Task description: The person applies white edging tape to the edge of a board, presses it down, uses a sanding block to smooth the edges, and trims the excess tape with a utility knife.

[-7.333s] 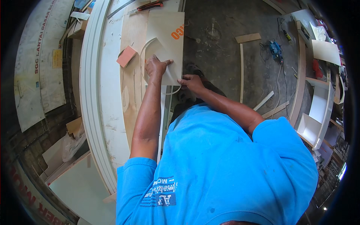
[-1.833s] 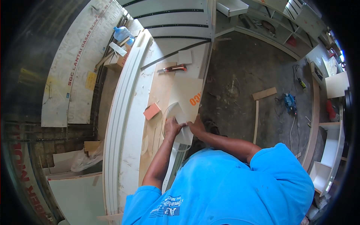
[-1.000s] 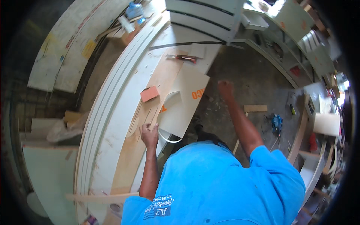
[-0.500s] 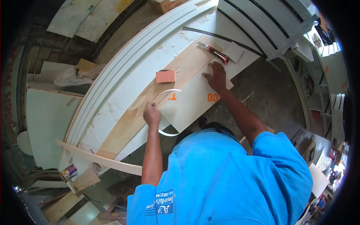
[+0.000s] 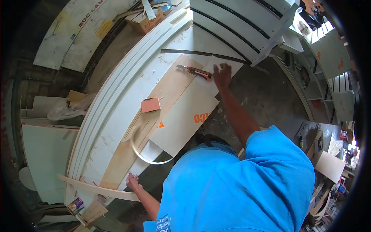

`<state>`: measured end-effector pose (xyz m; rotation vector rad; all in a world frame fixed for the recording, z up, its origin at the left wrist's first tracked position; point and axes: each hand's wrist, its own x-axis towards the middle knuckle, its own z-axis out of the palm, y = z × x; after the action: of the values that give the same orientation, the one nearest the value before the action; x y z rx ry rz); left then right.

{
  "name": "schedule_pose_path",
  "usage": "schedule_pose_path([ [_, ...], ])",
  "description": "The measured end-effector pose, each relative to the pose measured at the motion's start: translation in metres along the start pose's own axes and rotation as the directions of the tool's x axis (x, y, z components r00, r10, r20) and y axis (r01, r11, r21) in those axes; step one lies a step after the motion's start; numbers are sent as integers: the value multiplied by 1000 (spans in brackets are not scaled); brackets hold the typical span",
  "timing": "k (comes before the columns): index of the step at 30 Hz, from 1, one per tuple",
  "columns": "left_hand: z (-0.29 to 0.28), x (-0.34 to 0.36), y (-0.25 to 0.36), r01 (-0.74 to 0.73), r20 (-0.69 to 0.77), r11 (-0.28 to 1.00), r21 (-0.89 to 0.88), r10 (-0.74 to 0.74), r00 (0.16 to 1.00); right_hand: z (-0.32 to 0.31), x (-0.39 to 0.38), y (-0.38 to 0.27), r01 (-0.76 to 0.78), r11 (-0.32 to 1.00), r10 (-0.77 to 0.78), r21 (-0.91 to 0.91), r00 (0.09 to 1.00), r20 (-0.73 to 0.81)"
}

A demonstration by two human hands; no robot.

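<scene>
My left hand (image 5: pixel 133 181) is at the near left edge of the work surface, just above a curved wooden strip (image 5: pixel 104 189). Its fingers are curled in, and whatever they may hold is too small to make out. My right hand (image 5: pixel 222 76), fingers apart and empty, hovers beside a snap-off utility knife (image 5: pixel 195 72) and over a small white panel piece (image 5: pixel 230 63). A thin white edging strip (image 5: pixel 142 156) curls in a loop off the near edge, between my hands. Under the knife lies a long light-brown board (image 5: pixel 166 91).
A salmon-coloured small box (image 5: pixel 150 104) rests on the board. A white panel with orange print (image 5: pixel 179 125) overhangs the near edge. Farther off lie a dark metal strip (image 5: pixel 205 53) and a slatted white unit (image 5: pixel 239 27). A small purple can (image 5: pixel 76 205) stands at lower left.
My left hand has released the white edging strip and moved down-left toward the curved wooden strip. My right hand has lifted off the printed panel to beside the knife. The view has shifted.
</scene>
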<state>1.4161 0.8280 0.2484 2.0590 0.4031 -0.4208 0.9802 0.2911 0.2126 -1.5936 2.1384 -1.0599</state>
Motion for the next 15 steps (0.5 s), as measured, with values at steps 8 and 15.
schedule_pose_path([
  [8,57,-13,39,-662,166,725,190,641,750,21,27,-8,-83,863,109,-498,994,22],
  [15,21,22,3,-660,170,648,380,652,739,15,56,40,-115,993,115,11,992,-51],
])
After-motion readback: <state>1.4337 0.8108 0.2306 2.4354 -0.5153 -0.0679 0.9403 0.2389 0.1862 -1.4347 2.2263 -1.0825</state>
